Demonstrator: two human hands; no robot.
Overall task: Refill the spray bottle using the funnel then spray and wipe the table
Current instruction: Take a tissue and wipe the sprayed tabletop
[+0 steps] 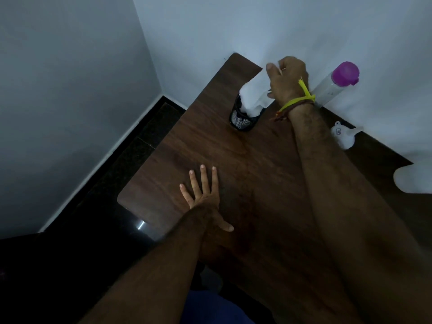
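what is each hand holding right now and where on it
The right hand pinches the top of the white tissue standing in the black mesh holder. The left hand holds nothing, lying flat on the table.

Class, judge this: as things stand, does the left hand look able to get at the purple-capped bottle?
Probably not easily: the left hand lies flat on the near table, and the right forearm crosses before the bottle.

Both forearms are bare and hairy, no sleeves anywhere in view. The right hand (286, 78) has a yellow band (298, 99) tied round the wrist with a loose end sticking up, plus a brownish-red thread bracelet (292, 111) next to it. Left hand (205, 197) wears nothing, no rings or watch.
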